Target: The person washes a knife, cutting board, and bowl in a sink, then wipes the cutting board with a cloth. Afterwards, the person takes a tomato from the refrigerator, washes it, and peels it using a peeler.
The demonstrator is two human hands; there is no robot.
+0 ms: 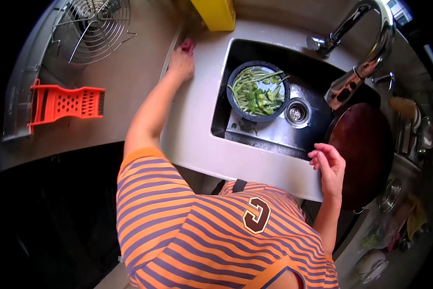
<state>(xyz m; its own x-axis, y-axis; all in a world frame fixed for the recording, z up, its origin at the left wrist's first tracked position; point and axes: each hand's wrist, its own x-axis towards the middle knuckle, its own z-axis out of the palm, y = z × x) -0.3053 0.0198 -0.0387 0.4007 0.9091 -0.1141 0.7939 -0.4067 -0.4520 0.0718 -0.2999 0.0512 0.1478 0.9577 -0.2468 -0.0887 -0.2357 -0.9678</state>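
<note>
Reaching toward the upper middle of the frame, the left hand (181, 61) presses closed fingers onto a small pink cloth (188, 45) at the edge of the pale grey countertop (192, 120), just left of the stainless steel sink (274, 132). The right hand (328, 166), at the right of the frame, is open with fingers loosely curled, resting on the sink's front rim beside a round dark reddish-brown board (363, 151). Inside the sink, near the centre top, sits a dark round bowl (232, 94) of cut green vegetables (259, 92), beside the drain (297, 113). A chrome tap (370, 48) arches over the upper right. An orange plastic grater (65, 102) lies at the left, with a round wire rack (98, 29) above it and a yellow box (215, 13) at the top.
</note>
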